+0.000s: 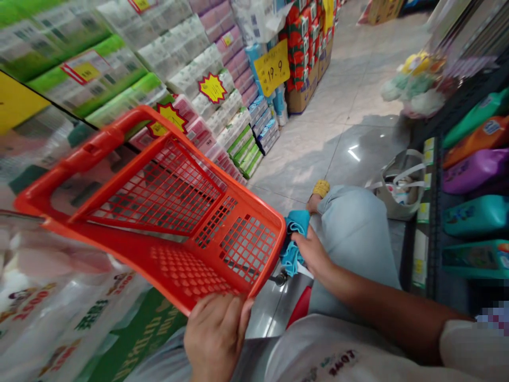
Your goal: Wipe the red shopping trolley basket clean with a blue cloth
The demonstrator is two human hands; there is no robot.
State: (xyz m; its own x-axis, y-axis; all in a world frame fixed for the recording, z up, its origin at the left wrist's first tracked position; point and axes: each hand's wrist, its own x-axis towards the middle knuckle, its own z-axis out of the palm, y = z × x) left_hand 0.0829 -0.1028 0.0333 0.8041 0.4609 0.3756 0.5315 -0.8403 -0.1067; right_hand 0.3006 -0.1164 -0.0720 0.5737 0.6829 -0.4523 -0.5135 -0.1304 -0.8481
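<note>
In the head view, the left hand (217, 331) is closed over the near rim of the red cart (119, 245), its fingertips hidden by the knuckles. The right hand (312, 252) is closed around a bunched blue cloth (298, 218) just beside the cart's end; the cloth hides most of its fingers, and I cannot tell whether the cloth touches the cart. Below the cloth, a caster (281, 278) shows only in part.

Beyond the right hand, past the knee, sits a pale bag (400, 204) whose contents are hard to make out. Farther right of that hand, the bottles (475, 215) are cut off by the frame edge. Ahead of both hands, the yellow sign (271, 69) reads 19.9, its smaller print illegible. Left of the left hand, the white packs (43, 318) are blurred and cut off.
</note>
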